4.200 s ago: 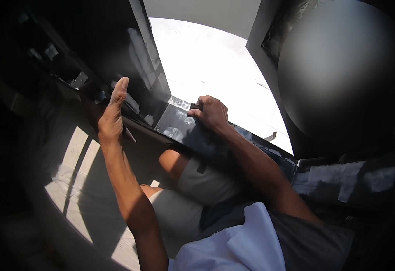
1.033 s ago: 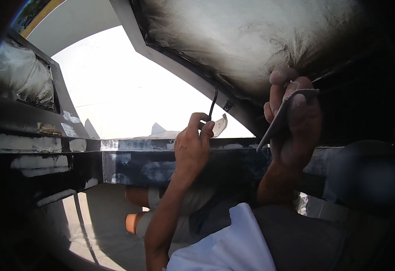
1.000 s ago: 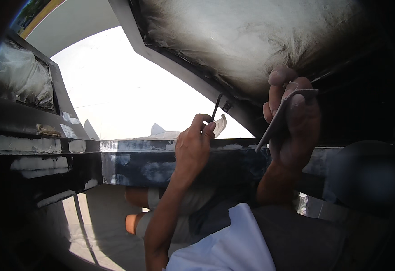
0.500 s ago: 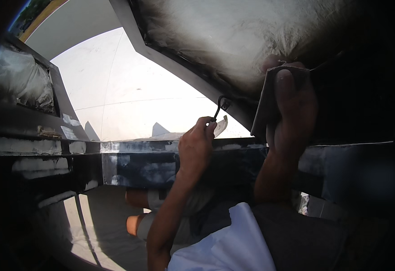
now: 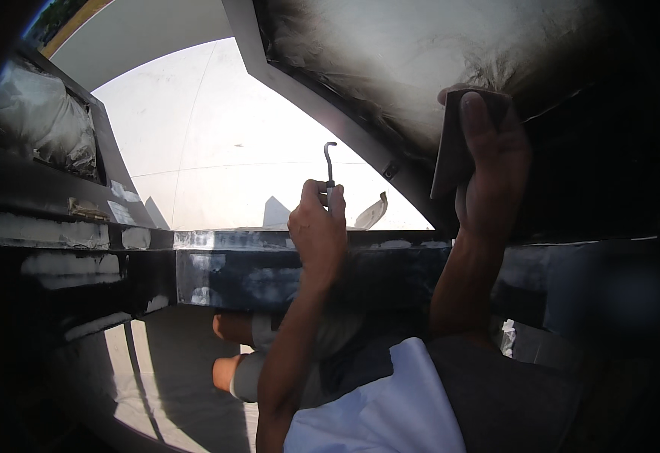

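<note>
My left hand (image 5: pixel 319 230) is closed in a pinch on the lower end of a hooked rod (image 5: pixel 330 162). The rod is thin and dark, bent at its top, and stands upright against the bright white surface behind. Right of it, my right hand (image 5: pixel 492 166) is raised before the vehicle's door panel. It grips a stiff brownish-grey sheet that looks like sandpaper (image 5: pixel 450 147), with the thumb flat on its near face and the other fingers partly hidden behind. A small dark fitting (image 5: pixel 391 171) sits on the panel's grey edge, apart from the rod's tip.
Cloudy plastic sheeting (image 5: pixel 390 53) covers the opening in the panel at upper right. A dark sill with pale filler patches (image 5: pixel 269 272) crosses below my hands. Another plastic-covered opening (image 5: pixel 39 121) is at left. A curved pale strip (image 5: pixel 373 212) lies beyond the sill.
The hooked rod's top has come away from the fitting on the panel edge. My left hand has shifted slightly left and up with it. My right hand still holds the sheet, a little higher.
</note>
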`<state>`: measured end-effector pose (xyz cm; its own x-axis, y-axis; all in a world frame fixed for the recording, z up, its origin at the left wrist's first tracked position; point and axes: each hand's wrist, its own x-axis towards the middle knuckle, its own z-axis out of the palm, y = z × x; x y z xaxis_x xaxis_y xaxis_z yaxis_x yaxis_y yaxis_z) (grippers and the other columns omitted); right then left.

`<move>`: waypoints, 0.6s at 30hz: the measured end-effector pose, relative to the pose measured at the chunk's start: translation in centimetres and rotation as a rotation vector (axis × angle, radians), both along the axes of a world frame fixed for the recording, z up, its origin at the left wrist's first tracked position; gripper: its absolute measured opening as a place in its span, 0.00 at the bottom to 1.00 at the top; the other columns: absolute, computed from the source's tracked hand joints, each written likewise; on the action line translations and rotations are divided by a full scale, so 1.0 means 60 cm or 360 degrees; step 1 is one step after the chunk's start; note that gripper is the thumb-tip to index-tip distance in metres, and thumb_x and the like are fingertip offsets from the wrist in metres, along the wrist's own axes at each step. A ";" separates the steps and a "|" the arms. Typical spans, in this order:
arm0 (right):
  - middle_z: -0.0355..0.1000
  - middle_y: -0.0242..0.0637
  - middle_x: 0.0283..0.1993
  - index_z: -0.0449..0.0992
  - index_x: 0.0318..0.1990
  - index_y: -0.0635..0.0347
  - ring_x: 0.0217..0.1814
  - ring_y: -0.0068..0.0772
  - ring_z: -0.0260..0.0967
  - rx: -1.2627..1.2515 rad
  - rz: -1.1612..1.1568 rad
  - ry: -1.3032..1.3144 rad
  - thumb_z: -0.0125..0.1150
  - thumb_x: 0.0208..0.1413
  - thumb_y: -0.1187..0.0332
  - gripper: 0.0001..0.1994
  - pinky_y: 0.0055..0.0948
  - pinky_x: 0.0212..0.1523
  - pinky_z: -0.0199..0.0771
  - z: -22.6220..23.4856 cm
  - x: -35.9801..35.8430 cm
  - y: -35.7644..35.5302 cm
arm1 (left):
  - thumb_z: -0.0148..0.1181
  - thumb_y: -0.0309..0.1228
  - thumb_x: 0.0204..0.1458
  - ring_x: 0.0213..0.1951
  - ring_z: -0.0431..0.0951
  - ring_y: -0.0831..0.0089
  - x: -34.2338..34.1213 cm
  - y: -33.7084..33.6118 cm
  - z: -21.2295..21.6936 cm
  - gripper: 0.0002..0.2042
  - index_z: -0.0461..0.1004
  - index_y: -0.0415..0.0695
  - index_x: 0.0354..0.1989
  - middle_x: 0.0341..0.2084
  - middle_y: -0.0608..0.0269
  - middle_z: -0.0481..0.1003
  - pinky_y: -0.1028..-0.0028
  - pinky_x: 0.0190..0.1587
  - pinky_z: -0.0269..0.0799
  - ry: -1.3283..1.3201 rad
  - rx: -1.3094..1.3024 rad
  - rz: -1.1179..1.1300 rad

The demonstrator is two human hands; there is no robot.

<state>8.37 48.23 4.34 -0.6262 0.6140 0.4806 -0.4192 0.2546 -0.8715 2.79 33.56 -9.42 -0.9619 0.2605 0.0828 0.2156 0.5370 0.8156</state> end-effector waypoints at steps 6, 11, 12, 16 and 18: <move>0.80 0.37 0.39 0.79 0.45 0.64 0.37 0.18 0.76 -0.0060 -0.0006 0.0000 0.65 0.63 0.67 0.10 0.15 0.39 0.72 -0.003 -0.005 -0.001 | 0.62 0.36 0.59 0.30 0.84 0.55 -0.025 -0.023 0.014 0.11 0.74 0.40 0.39 0.25 0.54 0.82 0.60 0.39 0.74 -0.0311 0.0116 -0.0202; 0.80 0.36 0.38 0.79 0.45 0.65 0.36 0.18 0.76 0.0023 -0.0034 -0.0022 0.65 0.62 0.67 0.10 0.15 0.38 0.73 -0.002 -0.009 0.009 | 0.62 0.36 0.58 0.32 0.83 0.48 0.009 -0.012 0.039 0.10 0.72 0.42 0.39 0.26 0.51 0.82 0.56 0.36 0.74 -0.0120 0.0148 -0.0347; 0.80 0.36 0.38 0.79 0.45 0.65 0.36 0.18 0.76 0.0011 -0.0050 -0.0019 0.65 0.62 0.67 0.10 0.15 0.37 0.73 0.000 -0.010 0.008 | 0.62 0.35 0.58 0.32 0.82 0.48 0.013 -0.008 0.037 0.10 0.72 0.42 0.39 0.27 0.51 0.81 0.55 0.36 0.73 -0.0117 0.0113 -0.0388; 0.80 0.35 0.38 0.79 0.45 0.65 0.33 0.16 0.75 -0.0069 -0.0047 -0.0007 0.66 0.62 0.67 0.10 0.14 0.35 0.72 0.006 -0.014 0.005 | 0.61 0.35 0.58 0.34 0.81 0.45 0.026 0.008 0.014 0.10 0.71 0.42 0.40 0.30 0.49 0.80 0.51 0.37 0.73 -0.0087 0.0085 -0.0533; 0.80 0.34 0.37 0.79 0.44 0.64 0.32 0.15 0.74 -0.0128 -0.0054 -0.0003 0.66 0.62 0.67 0.10 0.14 0.33 0.71 0.007 -0.015 0.003 | 0.61 0.34 0.58 0.34 0.81 0.45 0.033 0.015 0.010 0.09 0.71 0.42 0.40 0.31 0.49 0.80 0.50 0.38 0.72 -0.0028 0.0045 -0.0563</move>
<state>7.47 48.42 4.75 -0.6053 0.6714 0.4276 -0.4100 0.1975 -0.8905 4.74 34.48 -8.81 -0.8138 0.5757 0.0791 0.3701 0.4085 0.8344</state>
